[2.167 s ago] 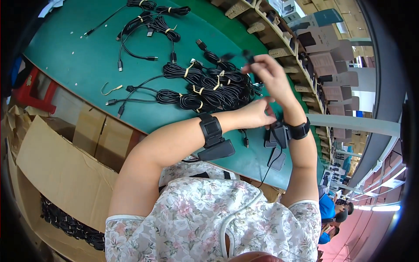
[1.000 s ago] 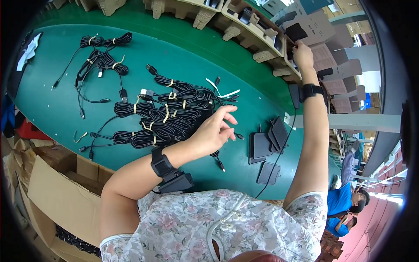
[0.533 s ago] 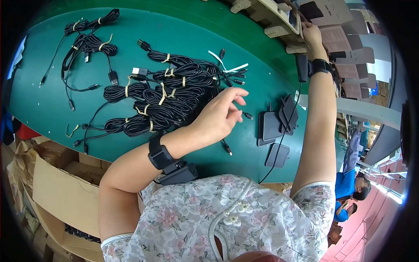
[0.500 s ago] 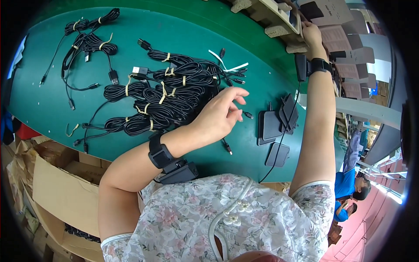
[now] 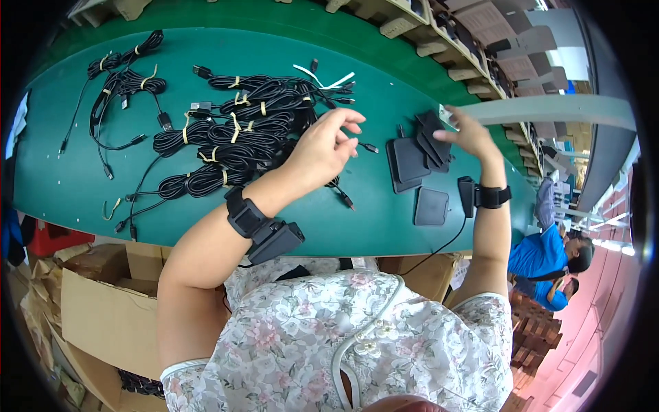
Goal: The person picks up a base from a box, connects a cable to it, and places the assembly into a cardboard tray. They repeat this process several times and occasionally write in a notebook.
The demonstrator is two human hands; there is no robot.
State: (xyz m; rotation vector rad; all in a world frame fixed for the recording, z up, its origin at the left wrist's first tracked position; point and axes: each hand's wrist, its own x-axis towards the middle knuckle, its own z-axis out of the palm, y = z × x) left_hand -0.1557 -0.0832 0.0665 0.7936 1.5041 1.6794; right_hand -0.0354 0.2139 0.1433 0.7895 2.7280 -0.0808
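Observation:
My left hand (image 5: 321,150) hovers at the right edge of a pile of bundled black USB cables (image 5: 250,141). Its fingers are loosely bent and apart, with nothing visible in them. Over the right part of the table, my right hand (image 5: 473,137) has its fingers spread and holds nothing. Close to its fingertips lie several flat black square pads (image 5: 407,161), stacked askew and overlapping. A single black pad (image 5: 432,207) rests apart from that stack, nearer to me. Cream-coloured ties hold the cable coils, and loose plugs stick out to the right.
More tied cables (image 5: 127,86) lie at the far left of the green table (image 5: 75,185). White strips (image 5: 326,81) lie behind the pile. A shelf with cartons (image 5: 480,27) runs along the back right. An open cardboard box (image 5: 103,316) stands lower left. Two people in blue (image 5: 546,257) are at right.
My right hand has come back from the shelf at the far right, down toward the black pads. My left hand stays beside the cable pile, its fingers much as before. The whole view has shifted.

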